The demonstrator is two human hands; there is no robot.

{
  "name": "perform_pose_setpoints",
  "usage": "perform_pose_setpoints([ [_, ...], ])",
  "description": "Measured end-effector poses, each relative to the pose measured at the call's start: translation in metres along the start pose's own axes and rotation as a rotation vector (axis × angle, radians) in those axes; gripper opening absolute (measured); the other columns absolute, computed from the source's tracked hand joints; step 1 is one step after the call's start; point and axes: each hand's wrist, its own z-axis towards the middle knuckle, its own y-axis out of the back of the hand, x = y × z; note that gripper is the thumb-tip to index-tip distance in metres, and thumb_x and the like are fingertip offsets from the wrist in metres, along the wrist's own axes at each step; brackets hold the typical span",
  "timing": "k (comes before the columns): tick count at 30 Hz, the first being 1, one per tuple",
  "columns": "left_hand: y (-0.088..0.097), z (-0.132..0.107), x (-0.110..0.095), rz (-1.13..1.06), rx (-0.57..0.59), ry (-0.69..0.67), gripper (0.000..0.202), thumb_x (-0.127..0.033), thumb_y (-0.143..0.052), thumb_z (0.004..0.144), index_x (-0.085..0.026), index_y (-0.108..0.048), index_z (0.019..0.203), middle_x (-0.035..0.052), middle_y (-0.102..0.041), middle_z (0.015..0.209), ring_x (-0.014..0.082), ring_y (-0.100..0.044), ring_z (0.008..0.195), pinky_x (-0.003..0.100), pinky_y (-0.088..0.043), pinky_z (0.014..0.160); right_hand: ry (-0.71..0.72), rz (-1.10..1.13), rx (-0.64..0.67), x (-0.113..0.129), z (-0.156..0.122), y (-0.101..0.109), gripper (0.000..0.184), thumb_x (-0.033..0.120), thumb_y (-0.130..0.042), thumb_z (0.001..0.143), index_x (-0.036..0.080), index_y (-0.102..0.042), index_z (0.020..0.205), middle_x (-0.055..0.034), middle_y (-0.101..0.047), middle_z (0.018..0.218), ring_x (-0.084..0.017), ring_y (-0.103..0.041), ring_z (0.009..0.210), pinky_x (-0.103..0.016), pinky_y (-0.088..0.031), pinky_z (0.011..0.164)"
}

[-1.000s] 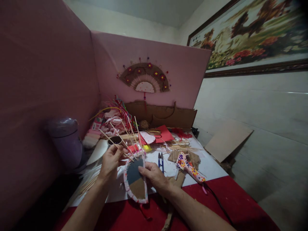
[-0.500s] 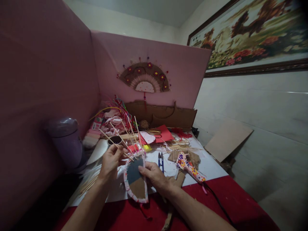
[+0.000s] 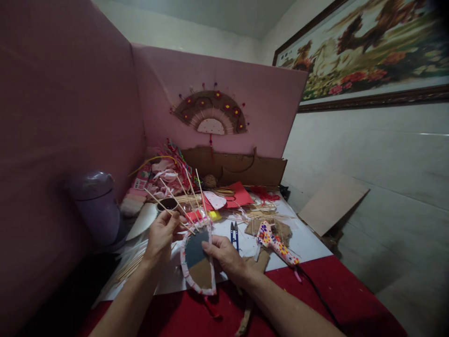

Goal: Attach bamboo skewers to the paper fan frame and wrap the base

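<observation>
Maybe the thin stick [image 3: 157, 200] that the left grip [image 3: 162, 235] pinches could go crooked, since a small wobble there would swing its low end on the half-round card [image 3: 195, 250]. The card sits just right of that grip, with the right grip [image 3: 225, 256] holding its edge, and too hard a squeeze could bend it.

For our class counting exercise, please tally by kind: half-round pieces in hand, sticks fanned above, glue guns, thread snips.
Half-round cardboard piece: 1
Thin wooden sticks: 5
Hot glue gun: 1
Thread snips: 1
Total: 8
</observation>
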Motion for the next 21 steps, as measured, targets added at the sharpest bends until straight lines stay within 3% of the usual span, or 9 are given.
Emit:
perform_pose_setpoints([
  [21, -0.0013, -0.0011, -0.0011, -0.041, -0.001, 0.006, 0.038, -0.046, -0.072, 0.061, -0.017, -0.051, 0.074, -0.0031, -0.062, 0.065, 0.0106, -0.058, 0.046, 0.019, -0.044, 0.037, 0.022, 0.058, 0.007, -0.003, 0.0004, 0.0006, 0.043, 0.054, -0.07, 0.063, 0.013, -0.061, 0.072, 0.0007, -0.053, 0.063, -0.01, -0.047, 0.058, -0.022, -0.036, 0.055],
])
